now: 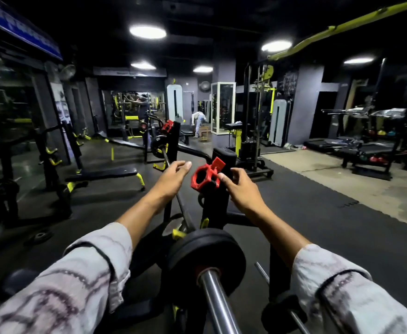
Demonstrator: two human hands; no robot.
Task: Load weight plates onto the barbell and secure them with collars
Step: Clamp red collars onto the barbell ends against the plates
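Head view only. Barbell (215, 302) sleeve runs out of frame at 6 o'clock, so its near tip is cut off; the shaft beyond the near plate is partly hidden behind the left forearm and reappears toward 12 o'clock. Near weight plate (204, 256): black, round, seated on the chrome sleeve at about 6 o'clock, a red ring showing at its hub. Far weight plate (158, 147): black, small in frame at roughly 11 o'clock of centre, detail hard to read. Second red collar (167, 126) sits up by the far rack upright (174, 141), blurred; cannot tell if it is on the bar or on the post.

Red collar (206, 175): plastic clamp type, round bore facing the camera, lever flap sticking up at its 1 o'clock. It is held in the air just above centre, in front of the near black upright (218, 189), well apart from the near plate.

Right hand (239, 189): thumb and fingertips pinch the collar's right edge, other fingers curled behind it, partly hidden.
Left hand (173, 177): fingers extended and relaxed, holding nothing, just at the collar's 9 o'clock without touching.

Both sleeves (84, 280) pale and patterned, cut off by the lower edge. Background dim; flat bench (106, 173) at 9 o'clock, loose plate on floor (40, 236) at 8 o'clock.
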